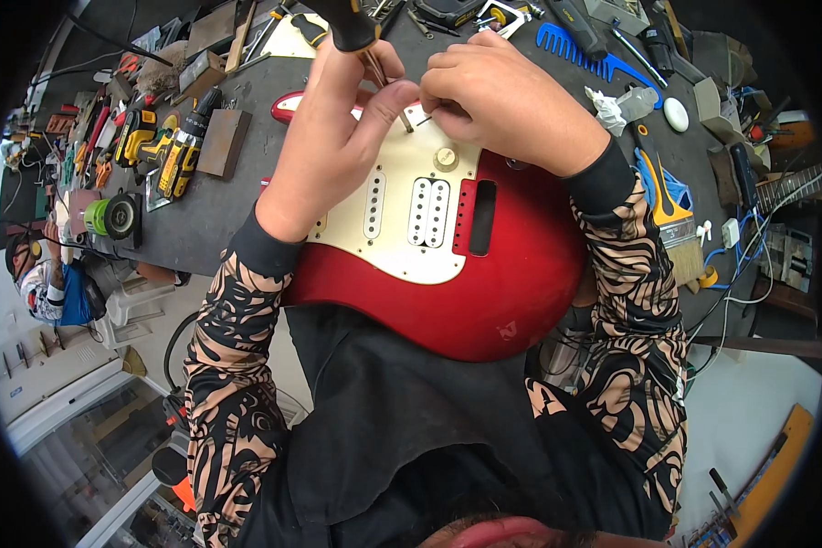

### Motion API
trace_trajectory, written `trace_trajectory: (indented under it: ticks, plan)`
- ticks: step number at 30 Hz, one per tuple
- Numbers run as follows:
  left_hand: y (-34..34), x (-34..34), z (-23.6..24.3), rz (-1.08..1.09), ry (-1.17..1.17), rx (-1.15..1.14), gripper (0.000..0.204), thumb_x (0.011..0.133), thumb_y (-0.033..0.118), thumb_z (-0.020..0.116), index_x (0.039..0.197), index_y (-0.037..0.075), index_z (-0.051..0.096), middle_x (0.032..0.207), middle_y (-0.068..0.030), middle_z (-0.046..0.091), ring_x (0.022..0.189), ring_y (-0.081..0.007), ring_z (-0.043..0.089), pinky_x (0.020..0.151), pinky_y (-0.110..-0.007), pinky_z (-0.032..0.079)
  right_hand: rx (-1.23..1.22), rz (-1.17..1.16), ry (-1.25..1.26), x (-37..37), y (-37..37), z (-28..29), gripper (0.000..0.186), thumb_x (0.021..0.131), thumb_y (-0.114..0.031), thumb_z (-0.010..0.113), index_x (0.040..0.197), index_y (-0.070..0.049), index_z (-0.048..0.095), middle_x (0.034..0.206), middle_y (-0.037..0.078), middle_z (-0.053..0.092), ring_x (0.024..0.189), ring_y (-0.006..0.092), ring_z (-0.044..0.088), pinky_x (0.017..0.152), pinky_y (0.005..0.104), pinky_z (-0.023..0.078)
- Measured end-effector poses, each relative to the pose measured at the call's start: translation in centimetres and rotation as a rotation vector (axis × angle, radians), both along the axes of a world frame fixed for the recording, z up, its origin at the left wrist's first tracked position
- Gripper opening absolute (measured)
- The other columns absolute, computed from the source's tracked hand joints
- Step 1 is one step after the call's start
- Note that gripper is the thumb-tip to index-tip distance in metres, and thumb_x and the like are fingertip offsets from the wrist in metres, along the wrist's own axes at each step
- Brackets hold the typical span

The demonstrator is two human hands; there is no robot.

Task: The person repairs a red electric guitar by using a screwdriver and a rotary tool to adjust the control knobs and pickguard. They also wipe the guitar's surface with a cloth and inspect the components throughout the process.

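Observation:
A red electric guitar body (521,283) with a cream pickguard (395,260) lies in front of me at the table's edge. My left hand (333,137) is closed round the shaft of a screwdriver (354,27) with a black and yellow handle. The screwdriver slants down, its tip at the pickguard's upper part. Beside it, my right hand (498,96) pinches a small, thin dark piece just above the pickguard; its kind cannot be made out. Nearby are a cream knob (446,159), a white double-row pickup (428,212) and the dark slot (482,217) in the body.
A yellow and black cordless drill (181,151), a metal block (224,143) and green tape (114,216) lie left. At right are a blue comb (603,66), a small bottle (637,102), a wide brush (674,228) and cables. Another person (50,283) is at far left.

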State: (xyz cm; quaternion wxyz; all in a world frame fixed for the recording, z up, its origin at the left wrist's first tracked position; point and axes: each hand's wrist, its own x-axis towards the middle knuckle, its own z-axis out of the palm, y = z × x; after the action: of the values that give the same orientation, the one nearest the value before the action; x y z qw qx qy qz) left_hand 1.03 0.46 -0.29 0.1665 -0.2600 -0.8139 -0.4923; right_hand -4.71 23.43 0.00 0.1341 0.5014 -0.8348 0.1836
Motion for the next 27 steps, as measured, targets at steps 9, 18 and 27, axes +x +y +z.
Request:
trace_trajectory:
  ticks: [9, 18, 27]
  plan:
    - [-0.3, 0.5, 0.8, -0.153, -0.137, 0.193, 0.043, 0.106, -0.009, 0.065, 0.147, -0.005, 0.055, 0.104, -0.0099, 0.072, 0.105, -0.0204, 0.074, 0.097, -0.033, 0.059, 0.032, -0.01, -0.008, 0.1, 0.2, 0.2, 0.005, 0.089, -0.014, 0.075, 0.09, -0.009, 0.074, 0.089, 0.005, 0.07, 0.095, 0.0256, 0.07, 0.095, 0.0399, 0.048]
    - [0.4, 0.2, -0.1, -0.033, 0.009, 0.128, 0.033, 0.101, -0.006, 0.073, 0.131, -0.001, 0.061, 0.101, -0.0048, 0.066, 0.095, -0.0152, 0.07, 0.083, -0.031, 0.058, 0.081, -0.025, 0.064, 0.2, 0.0, 0.0, 0.005, 0.09, -0.013, 0.074, 0.089, -0.009, 0.072, 0.089, 0.006, 0.069, 0.094, 0.025, 0.069, 0.092, 0.0389, 0.048]
    - [-0.8, 0.7, 1.0, -0.126, 0.058, -0.094, 0.059, 0.102, -0.013, 0.067, 0.158, -0.002, 0.054, 0.113, -0.0107, 0.074, 0.106, -0.0172, 0.075, 0.091, -0.032, 0.062, 0.079, -0.065, 0.186, 1.1, -0.8, -0.3, 0.005, 0.087, -0.01, 0.073, 0.086, -0.008, 0.069, 0.083, 0.007, 0.067, 0.09, 0.026, 0.068, 0.09, 0.0395, 0.048]
